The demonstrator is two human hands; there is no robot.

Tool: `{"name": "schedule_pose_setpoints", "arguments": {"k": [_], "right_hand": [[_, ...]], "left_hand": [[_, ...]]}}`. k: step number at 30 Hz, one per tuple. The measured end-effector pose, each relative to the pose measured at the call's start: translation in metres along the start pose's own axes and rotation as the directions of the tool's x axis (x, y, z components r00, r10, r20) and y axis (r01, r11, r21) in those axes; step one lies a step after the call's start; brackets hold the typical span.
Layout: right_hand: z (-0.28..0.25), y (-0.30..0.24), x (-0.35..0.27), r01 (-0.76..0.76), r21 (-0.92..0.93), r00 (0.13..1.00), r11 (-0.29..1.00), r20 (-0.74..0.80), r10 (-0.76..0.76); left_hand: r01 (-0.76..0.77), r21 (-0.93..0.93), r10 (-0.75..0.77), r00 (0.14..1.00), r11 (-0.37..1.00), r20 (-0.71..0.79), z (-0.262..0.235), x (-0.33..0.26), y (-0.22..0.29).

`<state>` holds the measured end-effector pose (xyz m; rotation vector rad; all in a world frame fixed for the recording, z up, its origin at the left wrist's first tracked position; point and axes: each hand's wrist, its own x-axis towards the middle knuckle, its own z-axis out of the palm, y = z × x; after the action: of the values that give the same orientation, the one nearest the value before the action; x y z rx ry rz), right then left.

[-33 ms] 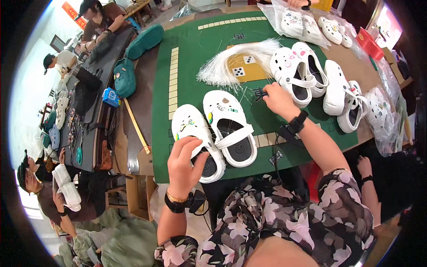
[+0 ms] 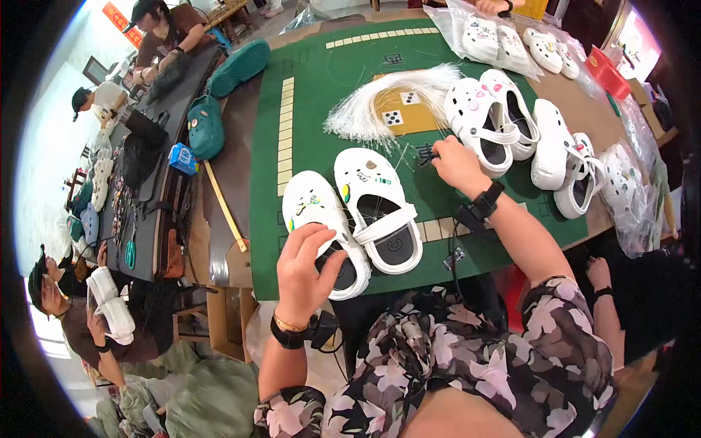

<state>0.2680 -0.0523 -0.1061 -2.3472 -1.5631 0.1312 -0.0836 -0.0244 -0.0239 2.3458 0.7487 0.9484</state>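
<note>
Green matting covers the table (image 2: 321,87) where a pair of white clogs (image 2: 355,219) sits near the front edge. Left hand (image 2: 307,274) clasps the left clog's heel; right hand (image 2: 454,164) pinches clear threads (image 2: 387,109) mid-table — several more clogs (image 2: 511,120) wait, seemingly undone, toward the right edge.

Small footwear workshop, packing and finishing by hand

I am looking down at a green-topped table (image 2: 321,87) crowded with white clogs (image 2: 504,120), a bundle of clear plastic ties (image 2: 380,106) and bagged pairs (image 2: 496,36), while other workers (image 2: 157,33) are sitting at a neighbouring bench (image 2: 146,182), handling more shoes.
</note>
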Motion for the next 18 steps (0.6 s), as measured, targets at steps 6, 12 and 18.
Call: {"name": "schedule_pose_setpoints", "arguments": {"k": [6,12,18], "right_hand": [[0.011,0.001,0.000,0.025,-0.083,1.000,0.996,-0.016,-0.027],[-0.006,0.007,-0.017,0.087,0.022,0.993,0.996,-0.078,-0.085],[-0.059,-0.024,-0.047,0.047,0.539,0.999,0.841,-0.007,-0.052]], "left_hand": [[-0.077,0.117,0.064,0.992,0.990,0.107,-0.010,-0.013,0.000],[-0.126,0.188,0.116,0.991,0.974,0.064,-0.016,-0.031,-0.003],[-0.110,0.247,0.135,0.987,0.963,-0.086,-0.008,-0.036,0.010]]}}
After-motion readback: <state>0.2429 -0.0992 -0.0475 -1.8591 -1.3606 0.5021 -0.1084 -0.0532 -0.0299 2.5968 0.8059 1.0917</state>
